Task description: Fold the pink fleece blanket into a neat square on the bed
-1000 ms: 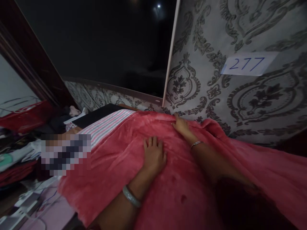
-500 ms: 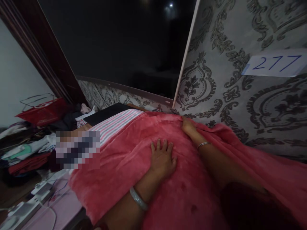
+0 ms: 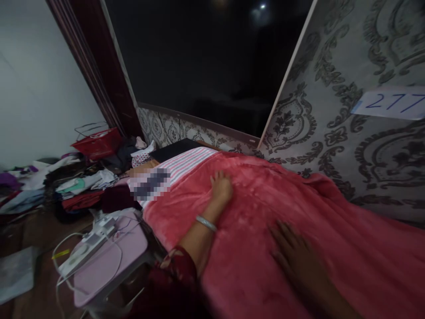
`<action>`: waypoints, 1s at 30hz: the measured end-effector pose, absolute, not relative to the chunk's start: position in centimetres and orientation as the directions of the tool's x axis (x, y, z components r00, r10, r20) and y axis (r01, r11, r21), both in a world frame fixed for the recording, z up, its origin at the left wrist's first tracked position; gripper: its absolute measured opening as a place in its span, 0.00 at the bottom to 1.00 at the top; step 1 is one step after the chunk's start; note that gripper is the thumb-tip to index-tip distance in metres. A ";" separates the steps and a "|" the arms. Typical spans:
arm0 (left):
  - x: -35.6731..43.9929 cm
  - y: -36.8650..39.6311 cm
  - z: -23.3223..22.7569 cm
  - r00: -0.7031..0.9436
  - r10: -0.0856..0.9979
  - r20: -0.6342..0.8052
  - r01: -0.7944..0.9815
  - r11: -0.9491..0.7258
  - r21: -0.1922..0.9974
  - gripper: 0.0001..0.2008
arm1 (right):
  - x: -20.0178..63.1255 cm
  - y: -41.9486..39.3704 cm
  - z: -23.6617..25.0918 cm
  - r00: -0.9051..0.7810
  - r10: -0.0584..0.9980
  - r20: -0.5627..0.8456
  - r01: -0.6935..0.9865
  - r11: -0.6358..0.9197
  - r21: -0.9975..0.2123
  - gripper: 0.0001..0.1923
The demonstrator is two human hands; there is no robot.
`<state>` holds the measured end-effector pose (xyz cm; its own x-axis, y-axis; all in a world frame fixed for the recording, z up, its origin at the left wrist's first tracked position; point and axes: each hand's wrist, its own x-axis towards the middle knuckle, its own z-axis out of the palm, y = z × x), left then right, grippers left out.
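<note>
**Hands shifted across red blanket**

Both hands have moved since a second ago: left hand [image 3: 222, 188] has slid out toward the far left edge of the bed, near the striped sheet [image 3: 186, 163]; right hand [image 3: 294, 257] has pulled back from the wall side to the near middle of the blanket [image 3: 252, 208]. Camera has also swung left, showing more of the room.

Left hand lies flat, palm down on the blanket, fingers loosely together, gripping nothing; pale bangle [image 3: 206, 223] on the wrist. Right hand also flat on the blanket, fingers spread, grip empty, blurred and dim.

Red blanket covers most of the bed, its right edge up against the patterned wall [image 3: 332, 133]. Paper label [image 3: 390, 103] reading 277 stuck on that wall. Left of the bed: pink stool [image 3: 109, 261] with a white cabled device, clothes pile [image 3: 76, 190], red basket [image 3: 96, 142].
</note>
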<state>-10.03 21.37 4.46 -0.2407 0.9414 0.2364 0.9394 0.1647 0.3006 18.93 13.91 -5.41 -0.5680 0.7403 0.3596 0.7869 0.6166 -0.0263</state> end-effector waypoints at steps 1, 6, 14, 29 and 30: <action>-11.6 21.4 4.7 -0.293 0.933 0.208 0.934 0.233 0.270 0.21 | 19.2 12.9 -5.7 -0.553 0.747 0.370 0.801 0.599 -0.013 0.28; -19.3 21.0 5.0 -0.469 0.868 0.161 0.880 0.446 0.162 0.20 | 18.8 11.4 -5.5 -0.487 0.788 0.376 0.851 0.525 0.001 0.28; -23.2 22.4 4.1 -0.514 0.838 0.183 0.856 0.488 0.168 0.19 | 18.5 11.4 -5.1 -0.472 0.801 0.368 0.857 0.515 -0.021 0.28; -25.6 21.3 5.6 -0.463 0.883 0.081 0.885 0.456 0.093 0.18 | 18.2 11.0 -3.8 -0.477 0.813 0.333 0.861 0.509 -0.010 0.27; -25.6 20.6 5.7 -0.451 0.889 0.076 0.891 0.446 0.083 0.18 | 18.2 10.9 -3.7 -0.473 0.818 0.326 0.864 0.504 -0.012 0.27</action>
<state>-25.56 20.63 5.67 -0.4515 0.8890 0.0760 0.8914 0.4455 0.0832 18.15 10.95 -3.70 -0.4732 0.8183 0.3262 0.8635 0.5041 -0.0120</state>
